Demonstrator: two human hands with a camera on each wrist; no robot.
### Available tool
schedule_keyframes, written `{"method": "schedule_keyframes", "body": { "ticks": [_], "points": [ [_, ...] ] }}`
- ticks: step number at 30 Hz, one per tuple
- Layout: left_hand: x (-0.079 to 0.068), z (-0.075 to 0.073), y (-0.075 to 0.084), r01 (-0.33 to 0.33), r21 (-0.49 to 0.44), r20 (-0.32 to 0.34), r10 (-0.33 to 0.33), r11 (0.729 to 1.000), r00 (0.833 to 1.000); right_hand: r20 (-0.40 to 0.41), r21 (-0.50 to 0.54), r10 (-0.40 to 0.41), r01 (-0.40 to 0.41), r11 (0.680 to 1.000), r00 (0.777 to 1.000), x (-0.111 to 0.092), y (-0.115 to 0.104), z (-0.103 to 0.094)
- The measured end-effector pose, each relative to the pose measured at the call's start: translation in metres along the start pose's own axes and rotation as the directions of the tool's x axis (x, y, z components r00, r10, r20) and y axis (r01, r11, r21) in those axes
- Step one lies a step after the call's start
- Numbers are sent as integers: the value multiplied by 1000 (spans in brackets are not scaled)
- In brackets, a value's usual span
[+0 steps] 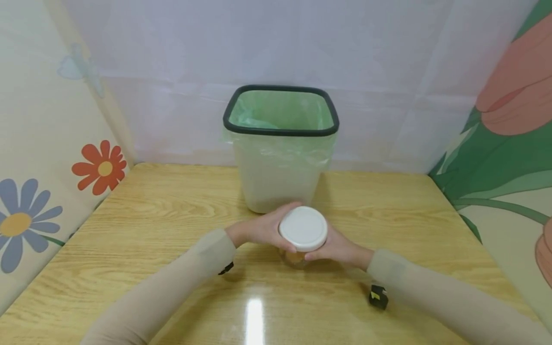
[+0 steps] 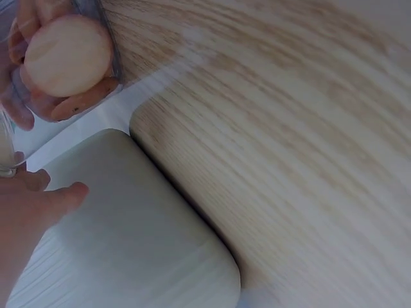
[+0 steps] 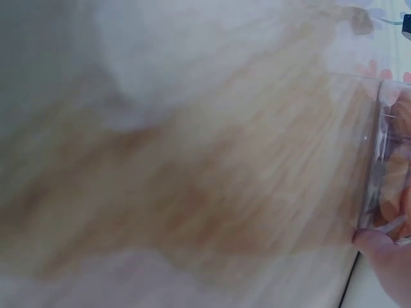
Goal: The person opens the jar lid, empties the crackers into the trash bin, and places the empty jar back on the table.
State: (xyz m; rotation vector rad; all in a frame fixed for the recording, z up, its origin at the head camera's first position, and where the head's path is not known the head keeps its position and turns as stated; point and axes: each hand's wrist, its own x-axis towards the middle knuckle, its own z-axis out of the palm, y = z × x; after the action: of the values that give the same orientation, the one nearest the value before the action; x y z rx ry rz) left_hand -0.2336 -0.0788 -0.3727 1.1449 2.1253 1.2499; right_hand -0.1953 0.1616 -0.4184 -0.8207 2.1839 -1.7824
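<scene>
In the head view a clear plastic jar (image 1: 295, 259) with a round white lid (image 1: 304, 227) stands between both hands, before the bin. My left hand (image 1: 270, 228) grips its left side, thumb at the front and fingers reaching round the back, close under the lid. From the other side my right hand (image 1: 338, 248) holds the jar, its thumb across the front. Round pale-brown biscuits (image 2: 67, 56) show through the clear wall in the left wrist view. At the right edge of the right wrist view, the thumb (image 3: 376, 242) presses near the jar's corner.
A pale waste bin (image 1: 280, 167) with a black rim (image 1: 280, 131) and a green liner bag (image 1: 280, 108) stands just behind the jar. Underneath is a wood-grain table (image 1: 172, 201). A white cloth (image 1: 181, 57) hangs behind, with flower-patterned panels (image 1: 26, 120) at the sides.
</scene>
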Motion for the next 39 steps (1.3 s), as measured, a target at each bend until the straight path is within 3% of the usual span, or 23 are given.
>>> {"method": "schedule_keyframes", "body": {
  "ticks": [5,16,25,30,35,39],
  "points": [
    [-1,2,2,52,-22,-3,-52,998,999,1,-19,12,-12,1000,1000,-2,-1,-1],
    [0,4,6,14,-20,-28,-15,1000,1000,-9,7,38,-38,999,999,-3,-3,-1],
    [0,8,7,61,7,-59,-61,998,996,2,25,31,-31,999,1000,-3,-2,-2],
    [1,-1,2,6,6,10,-6,1000,1000,9,31,29,-29,999,1000,-3,-1,-2],
    [-1,-20,4,66,-10,98,-65,998,993,20,33,12,-13,999,1000,-2,0,-1],
    [5,-32,7,42,13,179,-44,999,983,18,41,7,-8,999,1000,-1,0,-1]
  ]
}}
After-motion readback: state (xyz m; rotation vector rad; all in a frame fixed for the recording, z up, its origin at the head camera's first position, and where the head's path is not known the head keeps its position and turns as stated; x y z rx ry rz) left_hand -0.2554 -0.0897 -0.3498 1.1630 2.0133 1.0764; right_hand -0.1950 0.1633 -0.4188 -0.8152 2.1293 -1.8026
